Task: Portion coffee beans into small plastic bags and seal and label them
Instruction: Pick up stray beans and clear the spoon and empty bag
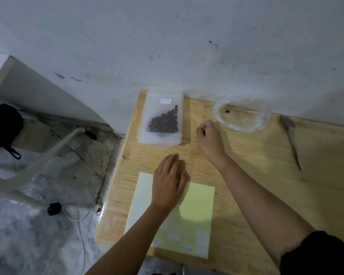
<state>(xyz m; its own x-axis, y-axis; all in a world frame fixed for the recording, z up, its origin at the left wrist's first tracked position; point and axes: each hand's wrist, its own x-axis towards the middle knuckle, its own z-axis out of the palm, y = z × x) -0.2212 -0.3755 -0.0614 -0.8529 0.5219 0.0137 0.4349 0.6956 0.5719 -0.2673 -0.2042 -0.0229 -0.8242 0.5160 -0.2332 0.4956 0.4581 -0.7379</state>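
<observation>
Pressing yellow sheet (197, 211), left hand (168, 183) flat, right hand (210, 140) curled

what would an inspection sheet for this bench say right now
surface: wooden table, bare wood
job's things: bag of coffee beans lying flat, small white label on it; yellow label sheet near the front edge
clutter: crumpled clear plastic; metal utensil at right
hands: left hand flat on the sheet; right hand beside the bean bag, fingers curled, contents not visible
cables: white cable on the floor
surroundings: marked white wall; grey floor; black bag at left
</observation>
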